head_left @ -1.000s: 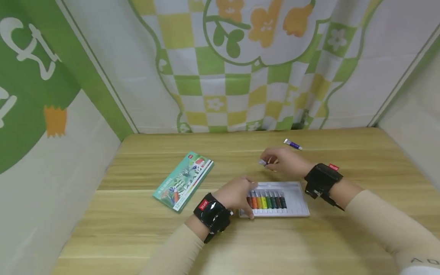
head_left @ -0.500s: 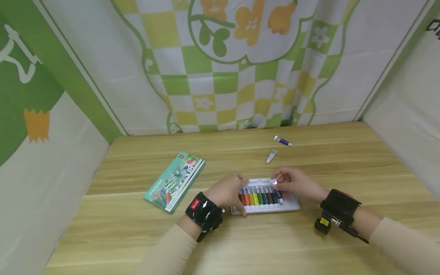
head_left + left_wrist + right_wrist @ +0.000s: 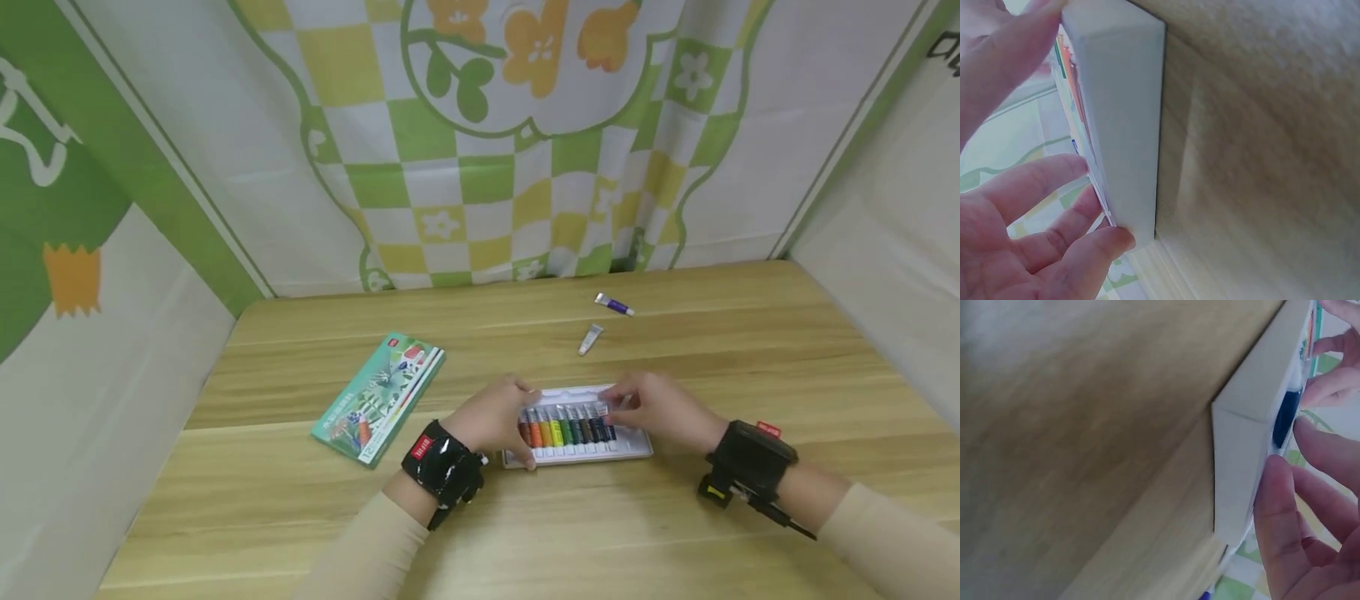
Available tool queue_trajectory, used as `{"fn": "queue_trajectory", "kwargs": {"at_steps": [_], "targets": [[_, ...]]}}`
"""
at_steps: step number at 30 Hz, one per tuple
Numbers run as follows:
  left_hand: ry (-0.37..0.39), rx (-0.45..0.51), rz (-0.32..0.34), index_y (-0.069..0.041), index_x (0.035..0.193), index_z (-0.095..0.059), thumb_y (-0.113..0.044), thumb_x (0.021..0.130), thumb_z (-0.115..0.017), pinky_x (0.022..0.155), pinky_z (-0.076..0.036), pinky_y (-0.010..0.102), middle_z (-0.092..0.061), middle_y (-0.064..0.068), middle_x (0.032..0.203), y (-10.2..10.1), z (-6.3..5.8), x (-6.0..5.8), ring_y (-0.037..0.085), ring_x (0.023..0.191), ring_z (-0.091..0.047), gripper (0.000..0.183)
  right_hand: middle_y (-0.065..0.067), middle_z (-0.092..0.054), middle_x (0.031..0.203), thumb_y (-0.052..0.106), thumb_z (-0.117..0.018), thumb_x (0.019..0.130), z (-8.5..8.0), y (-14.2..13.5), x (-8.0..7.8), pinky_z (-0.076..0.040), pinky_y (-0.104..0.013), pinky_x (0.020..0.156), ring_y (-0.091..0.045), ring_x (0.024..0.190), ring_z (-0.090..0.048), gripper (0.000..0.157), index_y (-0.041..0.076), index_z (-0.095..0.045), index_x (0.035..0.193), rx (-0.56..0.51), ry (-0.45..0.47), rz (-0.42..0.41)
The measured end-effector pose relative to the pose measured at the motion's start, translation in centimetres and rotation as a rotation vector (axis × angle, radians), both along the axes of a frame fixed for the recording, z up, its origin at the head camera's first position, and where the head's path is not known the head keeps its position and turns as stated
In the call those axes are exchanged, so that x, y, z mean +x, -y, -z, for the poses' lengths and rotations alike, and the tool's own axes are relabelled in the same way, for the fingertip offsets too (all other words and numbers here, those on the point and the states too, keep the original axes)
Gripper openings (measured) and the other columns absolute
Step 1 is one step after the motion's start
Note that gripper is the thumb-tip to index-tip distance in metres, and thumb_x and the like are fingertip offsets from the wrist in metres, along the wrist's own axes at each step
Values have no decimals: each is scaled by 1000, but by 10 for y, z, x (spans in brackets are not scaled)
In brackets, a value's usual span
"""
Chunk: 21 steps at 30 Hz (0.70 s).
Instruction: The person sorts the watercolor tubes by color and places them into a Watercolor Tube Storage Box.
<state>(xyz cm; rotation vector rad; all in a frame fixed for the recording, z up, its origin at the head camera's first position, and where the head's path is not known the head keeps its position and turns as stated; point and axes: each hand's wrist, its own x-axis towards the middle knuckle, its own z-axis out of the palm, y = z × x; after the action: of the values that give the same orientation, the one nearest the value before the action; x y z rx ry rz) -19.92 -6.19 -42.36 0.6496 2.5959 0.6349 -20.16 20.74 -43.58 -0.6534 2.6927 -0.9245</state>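
A white tray [image 3: 634,446] lies on the table, with a row of colored paint tubes [image 3: 557,429] in its left and middle slots. My left hand [image 3: 491,418] grips the tray's left end, thumb at the front edge and fingers at the back. At the right end of the row, my right hand [image 3: 662,410] pinches the upper end of a dark blue paint tube [image 3: 1286,419], which lies down in the tray. The right wrist view shows thumb and fingertips right at that tube's end. Some tubes at the left are hidden behind my left hand.
Behind the tray lie a silver-white tube [image 3: 590,339] and, farther back, a purple tube [image 3: 614,305]. A teal illustrated paint box [image 3: 381,398] lies to the left on the wooden table [image 3: 570,533]. A checkered cloth [image 3: 487,192] hangs along the back edge.
My right hand has come from behind the tray down to its row, bringing the dark blue tube, which now lies lower and straighter beside the others. My left hand stays on the tray.
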Motion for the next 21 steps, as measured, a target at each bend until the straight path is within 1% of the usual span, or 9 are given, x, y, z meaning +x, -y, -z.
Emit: {"fn": "queue_trajectory", "kwargs": {"at_steps": [4, 7, 10, 12, 16, 18, 21], "targets": [[-11, -2, -12, -4, 148, -54, -19, 65, -99, 109, -43, 38, -49, 16, 147, 5, -3, -2, 31, 132, -51, 96, 2, -67, 93, 10, -81, 87, -8, 6, -1, -49, -27, 68, -12, 81, -57, 20, 4, -81, 107, 62, -50, -89], [-22, -6, -25, -4, 148, -54, -18, 64, -100, 109, -43, 39, -50, 16, 147, 7, -6, -4, 31, 131, -51, 96, -1, -73, 98, 10, -82, 87, -17, 13, -4, -48, -28, 68, -11, 82, -59, 18, 5, -82, 104, 92, -28, -141], [-31, -7, -26, -4, 148, -55, -19, 64, -100, 109, -43, 39, -50, 17, 147, 9, -8, -5, 31, 131, -51, 96, -3, -75, 100, 9, -82, 85, -25, 20, -9, -47, -28, 66, -11, 79, -59, 18, 5, -82, 103, 128, 14, -153], [-38, -11, -25, -5, 148, -54, -20, 64, -100, 108, -44, 39, -50, 17, 146, 10, -10, -6, 32, 130, -52, 97, -4, -76, 99, 7, -83, 84, -29, 24, -12, -48, -28, 65, -11, 79, -59, 19, 4, -82, 103, 153, 10, -164], [-54, -25, -43, -4, 148, -54, -19, 64, -100, 109, -43, 40, -51, 18, 145, 15, -14, -8, 32, 130, -52, 97, -3, -76, 97, 4, -85, 81, -34, 32, -21, -50, -27, 65, -9, 79, -61, 21, 4, -82, 102, 177, -25, -210], [-56, -29, -52, -4, 147, -55, -19, 63, -100, 109, -43, 40, -51, 17, 145, 16, -15, -8, 31, 130, -52, 97, -1, -76, 92, 3, -84, 81, -36, 35, -26, -51, -27, 64, -8, 75, -60, 17, 5, -83, 98, 183, -26, -238], [-77, -42, -35, -3, 146, -56, -22, 62, -101, 108, -43, 38, -53, 17, 144, 16, -14, -7, 31, 129, -52, 96, 4, -73, 84, 0, -81, 82, -40, 38, -35, -52, -28, 63, -7, 71, -58, 10, 8, -82, 88, 205, 1, -273]]}}
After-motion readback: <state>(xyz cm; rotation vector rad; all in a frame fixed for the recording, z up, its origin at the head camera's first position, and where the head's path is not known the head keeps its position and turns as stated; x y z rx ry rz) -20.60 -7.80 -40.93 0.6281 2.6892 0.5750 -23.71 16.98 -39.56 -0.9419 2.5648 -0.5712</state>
